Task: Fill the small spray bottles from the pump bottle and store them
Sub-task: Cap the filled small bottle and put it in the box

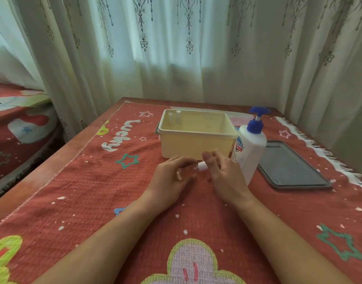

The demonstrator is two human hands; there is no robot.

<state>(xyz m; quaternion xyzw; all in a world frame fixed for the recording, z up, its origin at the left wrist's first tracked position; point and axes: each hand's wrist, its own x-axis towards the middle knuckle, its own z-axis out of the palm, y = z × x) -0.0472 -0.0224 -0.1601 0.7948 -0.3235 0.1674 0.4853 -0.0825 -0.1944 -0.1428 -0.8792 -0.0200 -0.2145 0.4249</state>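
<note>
Nearest the lens, two bare forearms reaching over a red woven cloth (114, 191) with a pink flower, green stars and white specks. Further up, left hand (171, 177) and right hand (223, 173) close together, just in front of the cream box (196, 148). Right hand curled round a small spray bottle (202, 166), white, lying sideways with its narrow end toward the left hand. Left hand with fingers bent in, pinching a pale piece (179, 175), probably the bottle's cap or sprayer; too blurred to say which. Cannot tell whether liquid is inside yet.

Two more small bottles (174, 117) upright in the box's far left corner, so probably filled and stored. Pump bottle (249, 148) standing just right of the box, blue pump head up, untouched, just beside the right hand. Judging from this, partly done: the bottle in hand to be filled or closed, then set in the box with the others.

Dark grey tray (290, 169) flat on the cloth to the right of the pump bottle, perhaps the box's lid. Wooden table (53, 165) showing along the cloth's left edge. Pale patterned curtains (176, 48) close behind and to the right, daylight coming through. At far left, a bed (16, 119) with red printed covers
</note>
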